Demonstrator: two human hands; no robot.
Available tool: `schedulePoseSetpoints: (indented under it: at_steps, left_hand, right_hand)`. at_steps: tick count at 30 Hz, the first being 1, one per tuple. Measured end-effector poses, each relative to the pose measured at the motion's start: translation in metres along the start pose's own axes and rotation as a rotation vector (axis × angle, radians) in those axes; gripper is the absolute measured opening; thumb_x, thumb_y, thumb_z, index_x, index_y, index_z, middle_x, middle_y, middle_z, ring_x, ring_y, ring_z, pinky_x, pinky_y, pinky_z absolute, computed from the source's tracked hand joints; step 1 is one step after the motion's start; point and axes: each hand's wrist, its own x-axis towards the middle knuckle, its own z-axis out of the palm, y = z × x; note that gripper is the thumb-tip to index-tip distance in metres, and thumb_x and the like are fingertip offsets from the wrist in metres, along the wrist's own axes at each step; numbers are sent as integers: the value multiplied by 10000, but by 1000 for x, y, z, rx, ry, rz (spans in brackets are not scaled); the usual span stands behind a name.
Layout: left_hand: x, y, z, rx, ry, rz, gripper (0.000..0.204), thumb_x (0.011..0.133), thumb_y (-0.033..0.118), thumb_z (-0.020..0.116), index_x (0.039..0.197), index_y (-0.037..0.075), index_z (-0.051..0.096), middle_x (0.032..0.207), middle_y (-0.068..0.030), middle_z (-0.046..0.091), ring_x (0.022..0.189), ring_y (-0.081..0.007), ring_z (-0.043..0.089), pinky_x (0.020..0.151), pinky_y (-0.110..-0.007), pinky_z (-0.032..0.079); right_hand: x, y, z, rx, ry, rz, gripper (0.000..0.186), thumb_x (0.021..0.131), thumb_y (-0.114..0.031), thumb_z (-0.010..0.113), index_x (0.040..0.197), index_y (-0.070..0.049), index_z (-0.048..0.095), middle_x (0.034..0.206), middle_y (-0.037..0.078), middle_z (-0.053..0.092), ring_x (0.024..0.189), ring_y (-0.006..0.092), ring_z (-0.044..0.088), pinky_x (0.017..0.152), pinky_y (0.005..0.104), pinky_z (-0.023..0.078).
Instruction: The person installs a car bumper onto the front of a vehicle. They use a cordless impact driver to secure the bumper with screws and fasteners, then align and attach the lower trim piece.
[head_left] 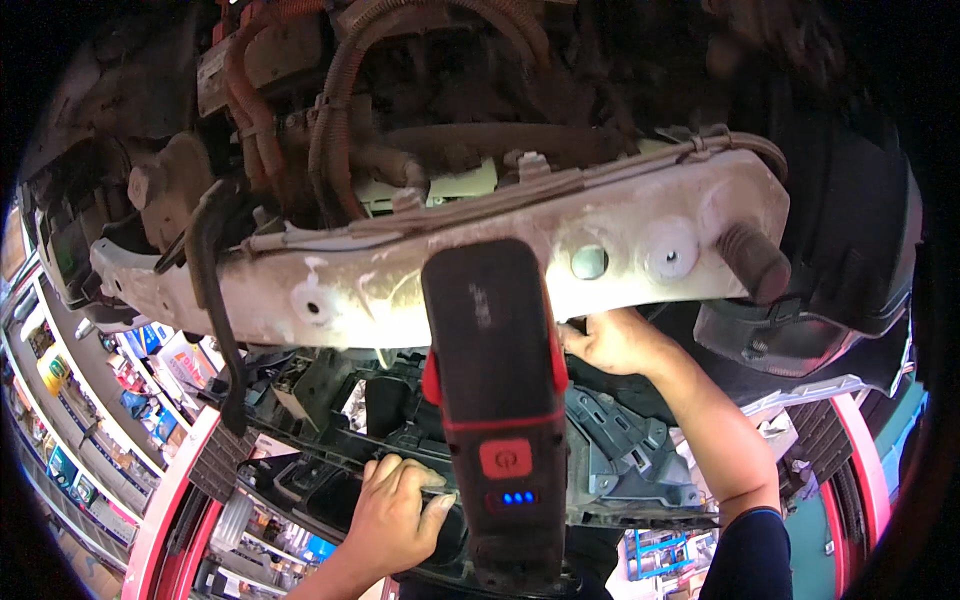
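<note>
My left hand [395, 510] is closed, fingers curled over the edge of a black plastic bumper panel [335, 455] below the vehicle's underside. Farther up and to the right, my right hand [615, 343] reaches just beneath a pale, dirty metal crossmember [640, 235]. Its fingers are bent and partly hidden, so what they hold cannot be made out. In the middle foreground a black and red work light [495, 400] stands between the two hands, with blue indicator dots lit. It covers part of the crossmember and of the panel, and a bright glow falls on the metal behind it.
Orange corrugated cable conduits [340, 110] run above the crossmember. A black hose [215, 300] hangs at its left, and a thick threaded stub [755, 262] sticks out at its right. Red lift posts [185, 510] flank the panel; loaded shelves [85, 400] line the left.
</note>
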Motion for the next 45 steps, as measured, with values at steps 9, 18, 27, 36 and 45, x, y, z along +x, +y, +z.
schedulePoseSetpoints:
  at_steps: [9, 18, 27, 36, 45]
  left_hand:
    - [3, -9, -4, 68, -82, -1, 235, 871, 199, 770, 966, 56, 610, 915, -81, 663, 910, -322, 605, 831, -440, 425]
    - [0, -24, -10, 60, -202, 75, 314, 927, 273, 734, 1087, 23, 632, 987, -132, 678, 959, -338, 631, 893, -443, 493]
    - [91, -36, -34, 117, -196, 237, 462, 1001, 380, 627, 1257, 0, 570, 1229, -214, 619, 1138, -396, 640, 935, -495, 525]
    - [214, -92, 46, 267, -213, 397, 655, 1012, 613, 508, 1257, 24, 653, 1210, -252, 660, 1152, -423, 638, 1006, -515, 479]
    - [246, -33, 45, 529, -344, 328, 571, 1017, 568, 544, 1175, 61, 753, 937, -244, 743, 994, -417, 714, 909, -540, 531]
  right_hand:
    - [15, -5, 1, 134, -52, 59, 244, 857, -51, 703, 1049, -40, 552, 766, 152, 612, 697, 262, 623, 649, 398, 497]
    - [2, -11, 3, 19, 23, -43, 197, 877, -61, 668, 1023, -10, 547, 759, 175, 658, 735, 314, 687, 668, 411, 521]
    - [-4, -12, 1, 79, 97, -106, 213, 844, -72, 688, 1016, -20, 573, 815, 199, 683, 780, 372, 694, 710, 452, 529]
    - [3, -19, -5, 54, 72, -101, 219, 827, -76, 684, 1019, 7, 619, 844, 211, 670, 808, 352, 679, 729, 457, 528]
    - [4, -4, -10, 157, 8, 86, 233, 806, -39, 689, 1012, 37, 610, 790, 151, 669, 721, 240, 651, 661, 390, 511]
